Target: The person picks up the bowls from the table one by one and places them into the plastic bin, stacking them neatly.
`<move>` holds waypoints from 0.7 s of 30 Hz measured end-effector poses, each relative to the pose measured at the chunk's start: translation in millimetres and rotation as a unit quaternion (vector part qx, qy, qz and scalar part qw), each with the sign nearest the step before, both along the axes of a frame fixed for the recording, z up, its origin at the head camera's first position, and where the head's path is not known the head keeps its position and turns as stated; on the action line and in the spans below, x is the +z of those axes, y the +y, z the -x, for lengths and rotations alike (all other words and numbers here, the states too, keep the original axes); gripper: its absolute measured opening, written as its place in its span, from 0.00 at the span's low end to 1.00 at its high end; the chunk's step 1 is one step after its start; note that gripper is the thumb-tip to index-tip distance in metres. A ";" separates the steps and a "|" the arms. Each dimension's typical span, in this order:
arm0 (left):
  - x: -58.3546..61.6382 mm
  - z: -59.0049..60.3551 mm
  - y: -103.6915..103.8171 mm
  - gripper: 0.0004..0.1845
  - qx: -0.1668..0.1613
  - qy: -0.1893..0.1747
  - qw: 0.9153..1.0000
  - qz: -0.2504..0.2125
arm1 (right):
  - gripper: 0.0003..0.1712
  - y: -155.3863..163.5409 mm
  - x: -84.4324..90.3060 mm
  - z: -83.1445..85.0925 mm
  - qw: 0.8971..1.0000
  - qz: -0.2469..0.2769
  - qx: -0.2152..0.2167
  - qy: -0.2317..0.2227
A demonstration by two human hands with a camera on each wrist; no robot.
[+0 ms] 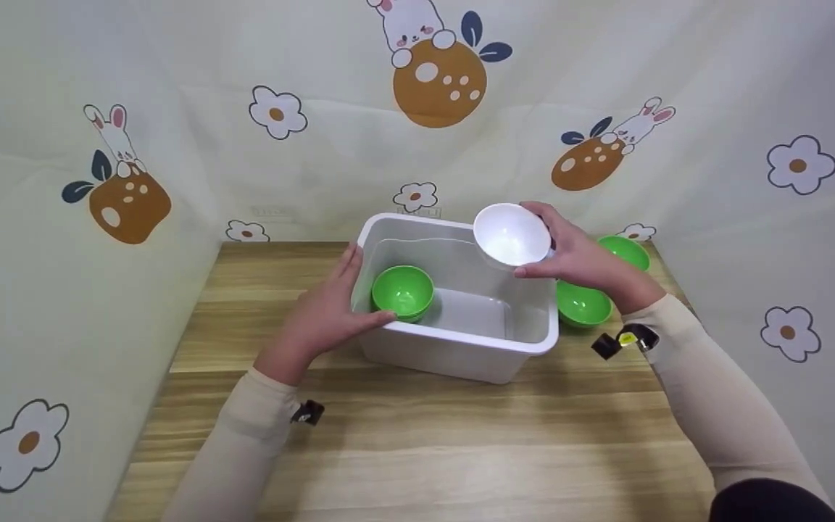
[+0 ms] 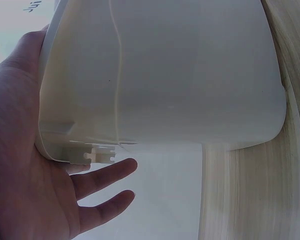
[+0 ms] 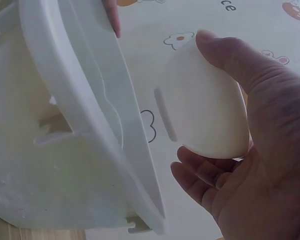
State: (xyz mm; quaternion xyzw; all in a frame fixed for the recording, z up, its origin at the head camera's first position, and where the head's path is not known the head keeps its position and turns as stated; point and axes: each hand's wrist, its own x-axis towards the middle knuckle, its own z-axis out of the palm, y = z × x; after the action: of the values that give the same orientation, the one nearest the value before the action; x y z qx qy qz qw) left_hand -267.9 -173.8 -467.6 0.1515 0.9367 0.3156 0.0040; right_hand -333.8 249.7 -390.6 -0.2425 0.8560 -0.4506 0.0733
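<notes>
My right hand (image 1: 580, 250) holds a white bowl (image 1: 510, 233) over the right back part of a white plastic bin (image 1: 454, 355). The bowl is tilted, its hollow towards the head camera. In the right wrist view my thumb and fingers clasp the bowl (image 3: 205, 105) from opposite sides, and its foot ring faces the bin. My left hand (image 1: 323, 304) grips the bin's front left corner, thumb over the front rim and fingers along the left side. In the left wrist view two fingers (image 2: 107, 177) stretch past the bin wall. Green bowls (image 1: 403, 290), nested together, sit inside the bin at its left end.
To the right of the bin, a green bowl (image 1: 584, 304) stands on the wooden table (image 1: 417, 449), partly behind my right hand. Another green bowl (image 1: 624, 252) stands farther back. A patterned cloth (image 1: 330, 174) hangs behind the table and at both sides.
</notes>
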 end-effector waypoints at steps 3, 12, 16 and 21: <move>1.2 -0.3 0.3 0.75 0.003 -0.002 1.000 0.002 | 0.62 -5.0 1.2 2.7 1.000 -0.005 0.013 0.002; 0.2 0.4 0.6 0.76 0.009 -0.004 1.000 0.005 | 0.63 -21.9 6.0 9.8 0.998 -0.036 0.049 -0.011; 0.0 0.7 1.1 0.77 0.008 -0.004 1.000 0.001 | 0.65 -31.1 7.8 12.8 0.997 -0.052 0.058 -0.016; 1.5 -0.2 1.3 0.76 0.009 -0.005 1.000 0.004 | 0.67 -44.0 9.9 15.4 0.994 -0.078 0.072 -0.018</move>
State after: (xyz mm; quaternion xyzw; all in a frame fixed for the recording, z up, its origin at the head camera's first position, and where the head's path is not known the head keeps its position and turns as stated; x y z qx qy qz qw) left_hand -267.7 -172.5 -466.1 0.1414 0.9392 0.3128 0.0064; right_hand -349.2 205.7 -380.7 -0.2891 0.8672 -0.3807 0.1397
